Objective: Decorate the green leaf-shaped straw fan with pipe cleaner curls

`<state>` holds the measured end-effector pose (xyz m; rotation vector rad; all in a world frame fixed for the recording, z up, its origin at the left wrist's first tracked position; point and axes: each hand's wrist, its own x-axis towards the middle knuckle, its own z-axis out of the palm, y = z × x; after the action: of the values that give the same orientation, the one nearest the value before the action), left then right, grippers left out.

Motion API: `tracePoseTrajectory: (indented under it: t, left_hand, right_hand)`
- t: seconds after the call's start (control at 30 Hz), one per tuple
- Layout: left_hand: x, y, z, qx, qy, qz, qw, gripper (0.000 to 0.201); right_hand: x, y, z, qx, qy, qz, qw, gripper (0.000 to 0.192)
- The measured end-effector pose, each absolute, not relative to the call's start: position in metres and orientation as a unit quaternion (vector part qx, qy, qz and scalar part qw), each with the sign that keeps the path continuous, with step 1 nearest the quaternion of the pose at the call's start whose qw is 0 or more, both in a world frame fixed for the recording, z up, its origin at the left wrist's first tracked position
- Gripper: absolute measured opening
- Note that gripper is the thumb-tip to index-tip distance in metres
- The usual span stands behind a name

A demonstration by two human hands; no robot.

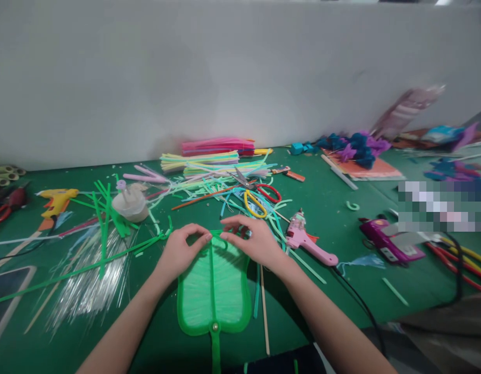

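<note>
A green leaf-shaped fan (196,291) lies before me, with a fuzzy green rim, a raised midrib, a pearl-like bead (215,327) at its base and a handle (216,356) running down toward me. At its top edge, my left hand (186,245) pinches the green rim between thumb and fingertips. My right hand (256,239) faces it from the other side, its thumb and curled fingers on the same top edge by a small green curl. The fingertips partly hide the exact spot being held. A long green pipe cleaner (108,262) stretches left from near my left hand.
Scissors (256,195) lie beyond my hands among loose pipe cleaners. A pink glue gun (308,244) with a cord is at right, a yellow one (57,201) at left. Nearby are a plastic cup (129,205), clear strands (92,280), pipe cleaner bundles (211,161) and a purple device (390,241).
</note>
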<state>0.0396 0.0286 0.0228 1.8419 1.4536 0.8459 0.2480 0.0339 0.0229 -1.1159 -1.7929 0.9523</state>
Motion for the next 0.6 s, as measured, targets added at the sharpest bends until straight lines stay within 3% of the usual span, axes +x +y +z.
tracePoseTrajectory:
  t: [0.17, 0.3, 0.6]
  left_hand:
    - [0.044, 0.023, 0.024, 0.698, 0.553, 0.341, 0.302, 0.028]
    - [0.046, 0.020, 0.023, 0.683, 0.575, 0.372, 0.254, 0.032]
    - [0.049, 0.018, 0.021, 0.694, 0.568, 0.393, 0.207, 0.025]
  right_hand:
    - [0.234, 0.032, 0.017, -0.455, -0.676, 0.403, 0.417, 0.008]
    - [0.232, 0.034, 0.014, -0.498, -0.621, 0.390, 0.464, 0.011]
    - [0.226, 0.031, 0.009, -0.497, -0.644, 0.372, 0.447, 0.012]
